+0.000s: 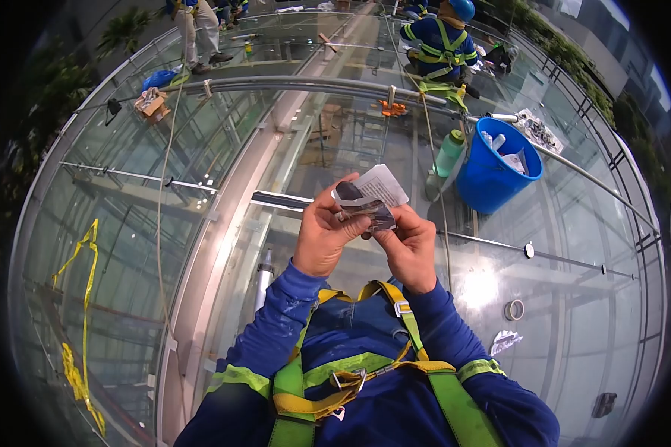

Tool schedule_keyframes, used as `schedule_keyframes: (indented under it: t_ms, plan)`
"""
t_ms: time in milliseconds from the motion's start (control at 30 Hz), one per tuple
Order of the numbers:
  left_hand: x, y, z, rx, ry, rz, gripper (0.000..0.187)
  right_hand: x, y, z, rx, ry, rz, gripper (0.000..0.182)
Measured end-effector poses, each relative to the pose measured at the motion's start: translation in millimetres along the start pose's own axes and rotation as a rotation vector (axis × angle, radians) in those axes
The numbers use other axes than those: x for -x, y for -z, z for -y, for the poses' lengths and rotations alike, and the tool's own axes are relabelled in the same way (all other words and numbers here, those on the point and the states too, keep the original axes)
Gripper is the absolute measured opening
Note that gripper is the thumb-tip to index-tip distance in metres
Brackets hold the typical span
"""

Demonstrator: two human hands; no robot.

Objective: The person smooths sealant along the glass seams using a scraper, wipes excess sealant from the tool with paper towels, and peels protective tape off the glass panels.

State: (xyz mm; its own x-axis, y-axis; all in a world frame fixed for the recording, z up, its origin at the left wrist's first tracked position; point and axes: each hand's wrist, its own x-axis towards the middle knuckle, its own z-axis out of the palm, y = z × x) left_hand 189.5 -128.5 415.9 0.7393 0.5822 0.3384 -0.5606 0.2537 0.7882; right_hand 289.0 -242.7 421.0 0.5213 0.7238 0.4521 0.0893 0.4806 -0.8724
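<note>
A small piece of printed paper (378,186), folded or crumpled along its lower part, is held up in front of my chest. My left hand (326,232) pinches its left side between thumb and fingers. On the other side, my right hand (410,249) grips the lower right edge, thumb toward my left thumb. Dark print or a picture shows on the lower fold; the text is too small to read. Beside my left forearm lies a silver tube-shaped tool (264,277), partly hidden by the sleeve, perhaps a caulking gun.
Glass panels with a metal beam (231,223) form the surface. A blue bucket (496,175) and green bottle (449,153) stand ahead right. A tape roll (514,310) lies right, yellow tape (86,298) left. Ropes and a pipe (335,83) cross ahead. A harnessed co-worker (441,45) sits beyond.
</note>
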Motion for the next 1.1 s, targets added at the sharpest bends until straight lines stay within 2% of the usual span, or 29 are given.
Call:
schedule_keyframes:
  t_ms: [100,200,300,467,633,900,1000,1033,1067,1100]
  plan:
    - [3,5,5,-0.090,0.048,0.042,0.045,1,-1,-1,0.103,0.079,-0.022,0.014]
    - [0,2,6,-0.153,-0.011,-0.003,0.028,2,-4,-15,0.213,0.150,-0.075,0.016]
    - [1,-4,-3,-0.136,0.052,-0.013,0.019,5,-2,-26,0.296,0.152,-0.095,0.018]
    - [-2,-2,9,-0.133,-0.034,-0.151,0.016,12,-8,-22,0.269,-0.063,-0.082,0.008]
    - [-9,13,20,-0.279,-0.075,-0.235,0.016,13,-5,-33,0.357,-0.059,-0.097,0.004]
    - [-12,56,65,-0.653,0.030,-0.420,0.025,18,24,-76,0.689,-0.019,-0.050,0.005]
    - [-19,99,72,-0.669,0.033,-0.520,0.025,22,33,-70,0.783,-0.025,-0.149,0.004]
    - [-21,111,65,-0.655,0.027,-0.555,0.024,21,38,-61,0.688,-0.083,-0.193,0.003]
    - [-21,120,61,-0.574,0.109,-0.457,0.021,18,44,-49,0.593,-0.138,-0.234,0.003]
    - [-20,122,52,-0.493,0.191,-0.356,0.020,13,48,-41,0.588,-0.103,-0.195,0.004]
